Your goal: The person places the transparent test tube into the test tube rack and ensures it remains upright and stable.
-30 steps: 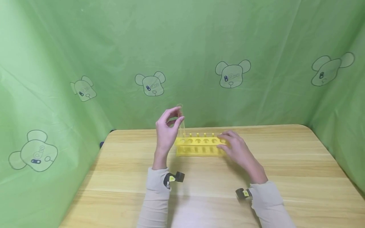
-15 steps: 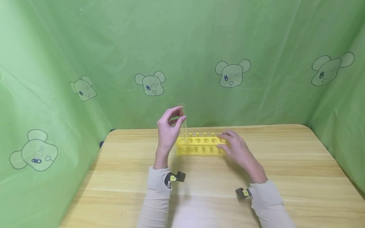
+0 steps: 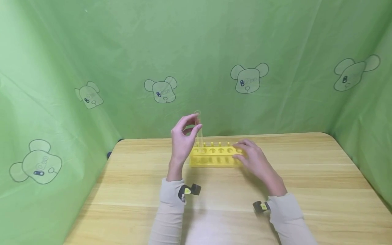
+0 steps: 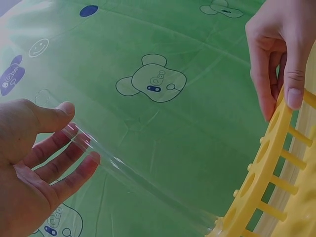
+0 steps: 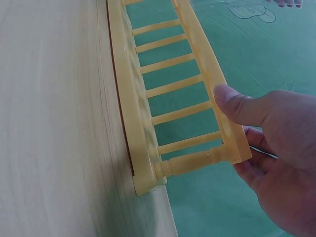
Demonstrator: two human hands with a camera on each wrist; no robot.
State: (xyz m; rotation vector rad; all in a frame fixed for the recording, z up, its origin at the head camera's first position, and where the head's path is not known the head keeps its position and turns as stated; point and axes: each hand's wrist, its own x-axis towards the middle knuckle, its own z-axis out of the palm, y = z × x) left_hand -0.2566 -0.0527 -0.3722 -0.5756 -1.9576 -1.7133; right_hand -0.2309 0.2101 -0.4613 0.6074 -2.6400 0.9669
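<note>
A clear, empty-looking test tube is pinched near its rim by my left hand, thumb on one side and fingers on the other. Its lower end meets the holed top of a yellow test tube rack, near the rack's left end. In the head view the tube stands almost upright, leaning slightly. My right hand grips the rack's right end; the right wrist view has the thumb on the upper bar and the fingers behind it. The rack rests upright on the table, its row of holes facing up.
The wooden table has its back edge just behind the rack. A green curtain printed with bear heads encloses the table at the back and both sides. A dark wrist camera sits at the left sleeve, another at the right.
My left hand has shifted a little to the right with the test tube, whose lower end has moved rightward along the rack's top. The right hand and rack stay where they were.
</note>
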